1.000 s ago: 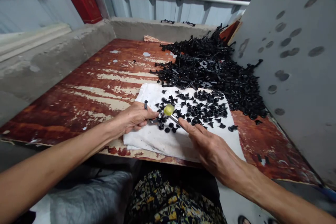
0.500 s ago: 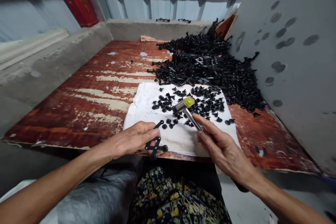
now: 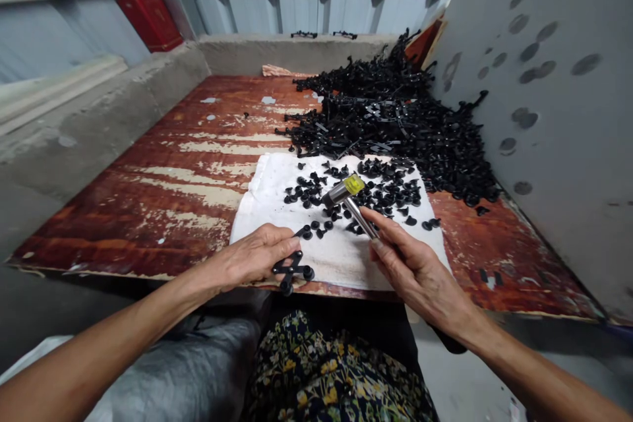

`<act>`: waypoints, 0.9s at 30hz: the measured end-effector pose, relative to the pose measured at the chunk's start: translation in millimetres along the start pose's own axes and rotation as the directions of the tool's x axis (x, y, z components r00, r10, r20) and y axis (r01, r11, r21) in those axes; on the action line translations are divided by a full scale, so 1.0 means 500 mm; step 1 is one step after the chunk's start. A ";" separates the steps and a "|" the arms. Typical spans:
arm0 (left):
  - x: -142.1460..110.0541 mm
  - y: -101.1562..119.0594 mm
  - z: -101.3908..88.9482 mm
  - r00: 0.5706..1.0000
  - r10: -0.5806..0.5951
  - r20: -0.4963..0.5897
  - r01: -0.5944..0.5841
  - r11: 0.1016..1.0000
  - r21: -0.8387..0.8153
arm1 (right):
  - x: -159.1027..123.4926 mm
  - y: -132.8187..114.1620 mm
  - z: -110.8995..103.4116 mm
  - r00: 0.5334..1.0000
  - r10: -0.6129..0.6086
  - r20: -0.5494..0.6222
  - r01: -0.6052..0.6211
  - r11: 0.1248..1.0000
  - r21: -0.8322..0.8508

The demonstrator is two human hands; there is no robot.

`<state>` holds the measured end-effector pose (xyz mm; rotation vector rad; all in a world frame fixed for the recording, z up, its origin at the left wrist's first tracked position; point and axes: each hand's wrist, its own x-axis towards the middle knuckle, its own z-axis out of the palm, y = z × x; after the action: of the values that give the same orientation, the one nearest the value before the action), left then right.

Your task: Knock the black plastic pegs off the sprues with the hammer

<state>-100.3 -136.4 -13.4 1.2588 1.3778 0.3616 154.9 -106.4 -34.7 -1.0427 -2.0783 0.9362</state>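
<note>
In my left hand (image 3: 260,250) is a black linkage piece (image 3: 291,267) made of crossed, riveted arms with round knobs at the ends; the fingers pinch it near the cloth's front left edge. My right hand (image 3: 413,267) is wrapped round the shaft of a small mallet (image 3: 339,194), which has a metal head and a yellow face on one end. The mallet's head is raised over the white cloth (image 3: 341,270). Across the cloth lie many small round black caps with stems (image 3: 390,191), several of them close to my left fingertips.
Behind the cloth, a large heap of black linkage pieces (image 3: 376,119) leans toward the grey spotted panel (image 3: 529,99) on the right. Two pieces rest on the concrete ledge (image 3: 257,53). A red box (image 3: 151,21) stands at the back left. The worn red-brown tabletop (image 3: 138,178) has peeling patches.
My left hand has drawn back toward the table's front edge with the linkage piece, which now shows spread out. The mallet has swung up and right, its head turned sideways.
</note>
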 end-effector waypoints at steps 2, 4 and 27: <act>0.001 -0.002 -0.001 1.000 -0.002 -0.006 0.002 1.000 -0.004 | 0.001 -0.001 0.000 1.000 -0.003 -0.002 0.003 1.000 0.000; 0.002 -0.005 -0.001 1.000 -0.009 -0.006 0.009 1.000 -0.011 | 0.001 -0.002 0.000 1.000 -0.003 -0.001 0.003 1.000 -0.005; 0.008 -0.020 -0.004 1.000 0.006 -0.017 -0.006 1.000 0.028 | -0.001 0.008 -0.002 0.999 -0.042 0.013 0.043 0.998 -0.052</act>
<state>-105.6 -136.0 -22.7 1.2857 1.3982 0.3590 157.3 -104.7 -37.6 -1.0173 -2.1371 0.8737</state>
